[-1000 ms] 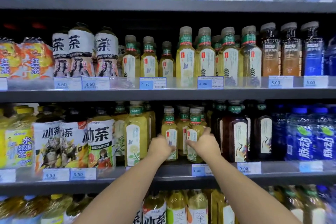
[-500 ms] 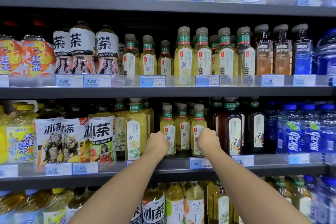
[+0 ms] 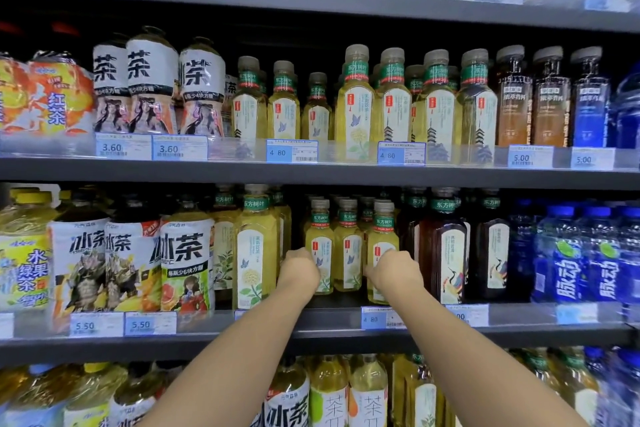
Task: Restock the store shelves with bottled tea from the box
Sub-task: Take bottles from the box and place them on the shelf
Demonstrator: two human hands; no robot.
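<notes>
Small yellow-green tea bottles (image 3: 347,231), beige caps (image 3: 348,203), white labels (image 3: 351,263)

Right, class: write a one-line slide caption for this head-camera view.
Left hand and right hand grip small yellow tea bottles on a stocked store shelf.

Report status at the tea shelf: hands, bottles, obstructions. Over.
Left hand grips left small tea bottle. Right hand grips right small tea bottle. Both upright on shelf. Dark bottle close on right.
</notes>
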